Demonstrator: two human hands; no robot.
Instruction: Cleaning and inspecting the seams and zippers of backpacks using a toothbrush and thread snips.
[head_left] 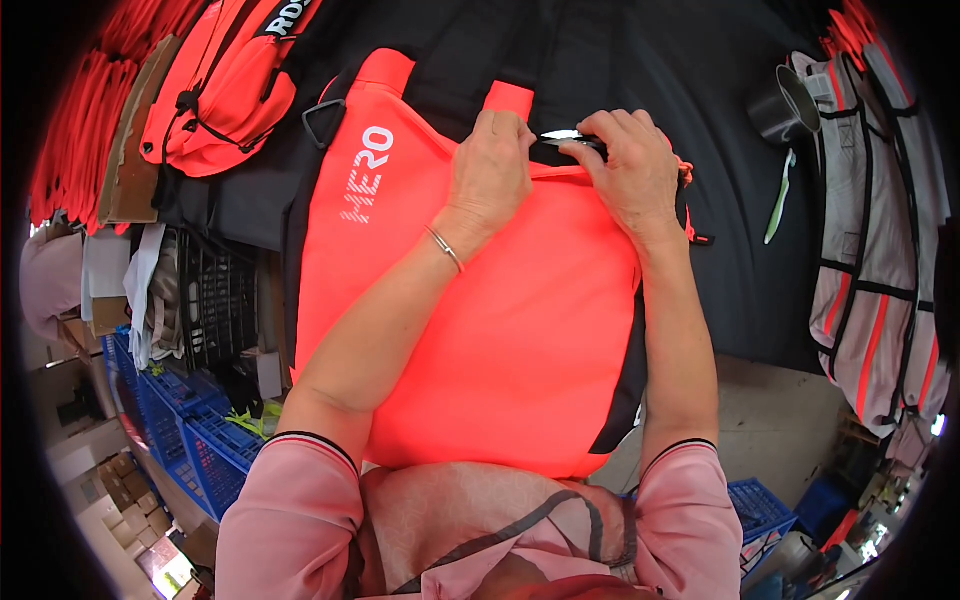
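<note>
A bright orange-red backpack point(480, 370) with black sides lies flat in front of me, its lower end close to my body. My right hand point(640, 175) grips small thread snips point(562, 136) at the bag's upper edge, with the metal blades pointing left toward my other hand. Beside the blade tips, my left hand point(488, 172) is closed in a pinch next to an orange strap point(510, 98). What its fingertips hold is too small to make out. A black buckle ring point(322, 122) sits at the bag's upper left corner.
Black cloth point(640, 60) covers the table. Another orange bag point(225, 100) lies at upper left, near stacked orange pieces point(80, 140). A dark cup point(783, 105), a slim pale-green tool point(779, 205) and grey bags point(870, 220) are at right. Blue crates point(200, 430) stand lower left.
</note>
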